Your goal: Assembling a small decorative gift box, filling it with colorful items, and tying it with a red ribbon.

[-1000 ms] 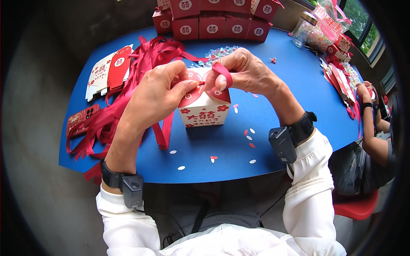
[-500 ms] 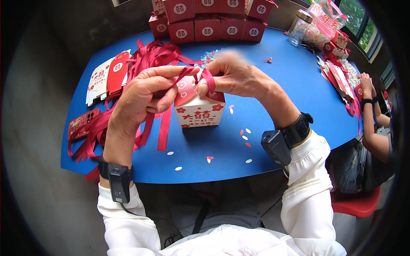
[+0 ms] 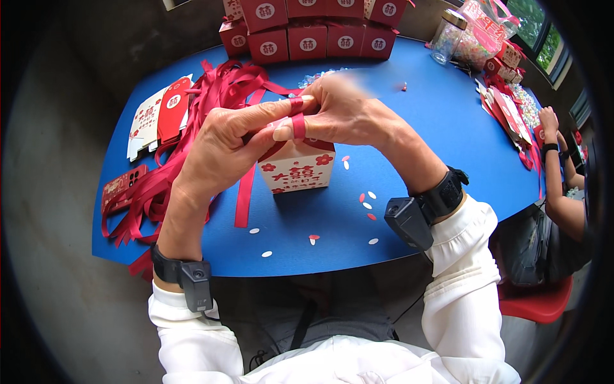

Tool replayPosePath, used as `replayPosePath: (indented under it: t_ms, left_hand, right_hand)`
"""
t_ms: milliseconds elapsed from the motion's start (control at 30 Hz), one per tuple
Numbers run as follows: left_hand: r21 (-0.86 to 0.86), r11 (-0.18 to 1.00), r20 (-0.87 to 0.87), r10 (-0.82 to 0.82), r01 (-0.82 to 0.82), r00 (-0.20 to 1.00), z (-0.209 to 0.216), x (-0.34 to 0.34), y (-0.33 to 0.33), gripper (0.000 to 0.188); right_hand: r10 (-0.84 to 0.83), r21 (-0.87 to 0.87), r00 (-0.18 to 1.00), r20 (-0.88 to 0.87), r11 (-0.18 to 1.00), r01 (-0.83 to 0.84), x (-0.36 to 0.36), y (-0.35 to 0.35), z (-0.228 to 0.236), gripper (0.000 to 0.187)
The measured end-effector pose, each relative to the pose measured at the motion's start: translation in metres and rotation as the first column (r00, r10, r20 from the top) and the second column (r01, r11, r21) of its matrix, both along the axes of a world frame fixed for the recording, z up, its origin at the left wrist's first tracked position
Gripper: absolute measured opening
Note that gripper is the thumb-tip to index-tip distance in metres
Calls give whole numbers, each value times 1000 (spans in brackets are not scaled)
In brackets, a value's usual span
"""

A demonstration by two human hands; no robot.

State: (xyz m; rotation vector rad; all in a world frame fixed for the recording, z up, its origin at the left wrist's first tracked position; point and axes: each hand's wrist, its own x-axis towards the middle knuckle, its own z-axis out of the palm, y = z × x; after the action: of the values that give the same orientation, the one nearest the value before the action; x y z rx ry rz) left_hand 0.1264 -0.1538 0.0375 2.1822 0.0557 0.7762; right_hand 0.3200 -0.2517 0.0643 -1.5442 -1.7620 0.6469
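Observation:
A small white gift box [image 3: 296,169] with red flowers and red lettering stands upright on the blue table, its top mostly covered by my hands. Above it, my left hand [image 3: 233,137] pinches a dark red ribbon [image 3: 298,126] that loops at the box's top. My right hand [image 3: 339,112] meets the left fingertips there, with the ribbon running over its thumb and its fingers closed on it. One ribbon tail [image 3: 244,198] hangs down to the table left of the box. The knot, if any, is hidden behind my fingers.
Loose red ribbons [image 3: 214,96] heap at the left, by flat box blanks [image 3: 160,115] and a red phone [image 3: 125,185]. Finished red boxes [image 3: 307,41] stack at the back. A jar [image 3: 448,38] and candy bag [image 3: 483,38] stand far right, near another person's hands [image 3: 549,121]. Paper petals [image 3: 313,239] lie in front.
My left hand has moved right, bringing its fingers against my right hand over the box top. The ribbon loop is now stretched across the right thumb, and the box's top is more covered.

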Motion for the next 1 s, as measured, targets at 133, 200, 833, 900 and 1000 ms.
replayPosePath:
  t_ms: [133,200,833,900,1000]
  left_hand:
    - [157,987,42,20,-27,999,0,3,0,29]
    - [144,989,54,36,-44,998,-3,2,0,24]
    - [140,987,-69,92,-82,993,3,4,-5,17]
    - [138,987,-80,93,-81,992,4,5,-5,16]
    - [162,981,-101,121,-104,988,6,4,-5,15]
  right_hand:
    - [-17,-4,996,93,1000,17,-1,1,-1,45]
    - [-32,17,993,115,999,31,-9,-1,2,48]
    - [-15,67,976,219,998,0,-8,-8,3,37]
    - [-11,68,971,240,998,-5,-7,-7,2,36]
    - [-2,74,964,266,997,-18,-6,-6,3,35]
